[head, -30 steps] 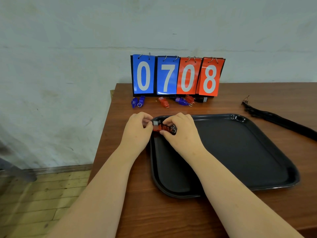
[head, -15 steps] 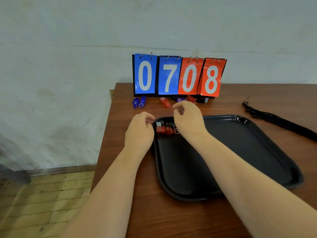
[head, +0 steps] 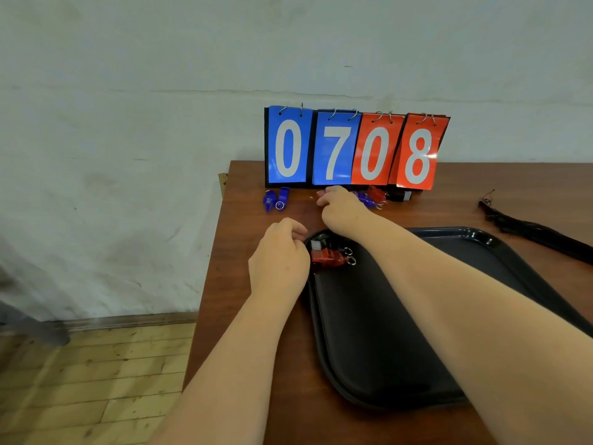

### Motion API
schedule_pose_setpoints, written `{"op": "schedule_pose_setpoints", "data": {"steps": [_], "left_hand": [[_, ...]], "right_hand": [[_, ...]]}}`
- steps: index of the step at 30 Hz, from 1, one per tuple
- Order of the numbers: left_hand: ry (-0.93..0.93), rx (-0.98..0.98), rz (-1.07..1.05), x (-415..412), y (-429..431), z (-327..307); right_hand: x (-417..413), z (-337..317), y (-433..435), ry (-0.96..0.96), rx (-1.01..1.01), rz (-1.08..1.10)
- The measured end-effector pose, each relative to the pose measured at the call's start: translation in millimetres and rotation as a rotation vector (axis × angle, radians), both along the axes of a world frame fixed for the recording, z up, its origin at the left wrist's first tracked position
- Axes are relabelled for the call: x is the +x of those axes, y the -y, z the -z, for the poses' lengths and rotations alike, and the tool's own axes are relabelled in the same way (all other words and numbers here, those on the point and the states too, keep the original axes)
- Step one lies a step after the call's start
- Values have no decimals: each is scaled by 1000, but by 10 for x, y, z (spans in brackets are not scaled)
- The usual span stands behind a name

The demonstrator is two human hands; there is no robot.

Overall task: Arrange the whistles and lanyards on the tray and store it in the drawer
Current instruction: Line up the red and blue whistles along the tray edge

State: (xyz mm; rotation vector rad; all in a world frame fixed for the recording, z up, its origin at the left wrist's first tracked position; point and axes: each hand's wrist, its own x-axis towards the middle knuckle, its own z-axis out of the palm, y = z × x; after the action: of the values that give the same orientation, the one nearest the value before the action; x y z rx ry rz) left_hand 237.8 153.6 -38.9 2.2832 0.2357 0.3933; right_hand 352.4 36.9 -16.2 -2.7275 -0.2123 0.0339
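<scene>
A black tray (head: 462, 231) lies on the wooden table. In its far left corner sit red whistles (head: 329, 257) with key rings and a dark one behind them. My left hand (head: 278, 263) hovers loosely curled at that corner and holds nothing. My right hand (head: 341, 205) reaches past the tray, its fingers curled over a red whistle (head: 320, 193) on the table in front of the scoreboard. Two blue whistles (head: 275, 199) lie to the left; a blue, a red and a black whistle (head: 399, 196) lie to the right. A bundle of black lanyards (head: 539, 234) lies at the far right.
A flip scoreboard (head: 353, 149) reading 0708 stands at the table's back edge against a white wall. The table's left edge (head: 208, 284) drops to a wooden floor. Bare tabletop shows between the tray and the scoreboard.
My right hand has left the whistles on the tray and moved forward to the red whistle by the scoreboard. My left hand has let go and stays by the tray corner.
</scene>
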Motion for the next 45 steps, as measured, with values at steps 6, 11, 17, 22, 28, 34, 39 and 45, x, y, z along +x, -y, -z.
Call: {"op": "schedule_pose_setpoints", "data": {"steps": [6, 11, 17, 22, 28, 34, 39, 45], "left_hand": [[3, -2, -2, 2, -5, 10], [33, -85, 7, -16, -20, 12], [26, -187, 28, -188, -14, -65], [-75, -63, 65, -529, -27, -73], [-22, 80, 60, -712, -38, -5], [-12, 152, 50, -630, 11, -1], [-7, 117, 51, -616, -7, 19], [-7, 64, 68, -632, -21, 19]], "right_hand": [[-184, -46, 181, 92, 239, 13], [-668, -224, 334, 176, 443, -57], [-1283, -316, 513, 86, 576, -25], [-1601, -213, 531, -25, 621, 69], [-1726, 52, 428, 40, 593, 44], [-1659, 109, 391, 70, 510, -5], [-1625, 141, 389, 140, 453, -11], [-1596, 199, 383, 241, 359, -24]]}}
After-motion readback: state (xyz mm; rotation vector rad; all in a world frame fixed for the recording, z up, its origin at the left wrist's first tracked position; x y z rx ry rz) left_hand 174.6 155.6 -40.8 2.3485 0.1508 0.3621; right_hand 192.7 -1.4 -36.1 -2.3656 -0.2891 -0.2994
